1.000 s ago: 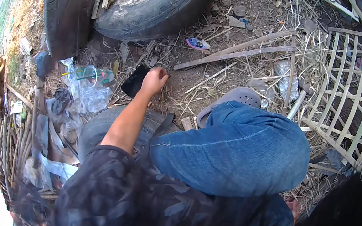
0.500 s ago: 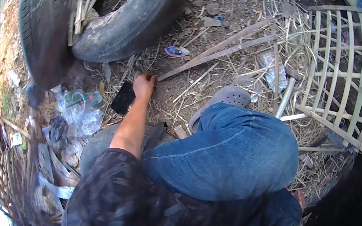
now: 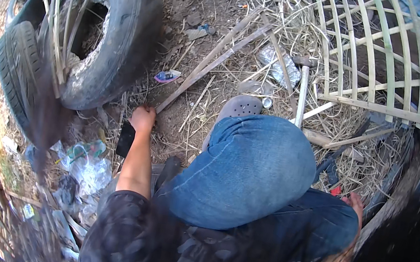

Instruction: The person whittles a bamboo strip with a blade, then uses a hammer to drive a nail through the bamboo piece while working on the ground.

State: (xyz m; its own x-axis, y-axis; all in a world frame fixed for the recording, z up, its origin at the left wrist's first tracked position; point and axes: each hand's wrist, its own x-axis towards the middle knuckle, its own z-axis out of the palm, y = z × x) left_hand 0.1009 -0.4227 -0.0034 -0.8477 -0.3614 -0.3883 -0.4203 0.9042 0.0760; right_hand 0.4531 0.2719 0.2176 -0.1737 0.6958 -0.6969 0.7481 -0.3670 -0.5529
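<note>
Down by the tyre (image 3: pixel 110 29), I see the left hand (image 3: pixel 142 118) fisted on a dark blade (image 3: pixel 126 138) (slip risk near knee (image 3: pixel 255 161)); right hand's (image 3: pixel 355 204) grip is unclear.

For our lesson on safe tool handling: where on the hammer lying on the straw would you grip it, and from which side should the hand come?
Grip the hammer on the lower half of its pale handle, coming from above on the person's side. It lies flat with its dark head away from the person, near the bamboo lattice, and the handle's end points toward the raised knee, so that part looks the most open to a hand.
</note>
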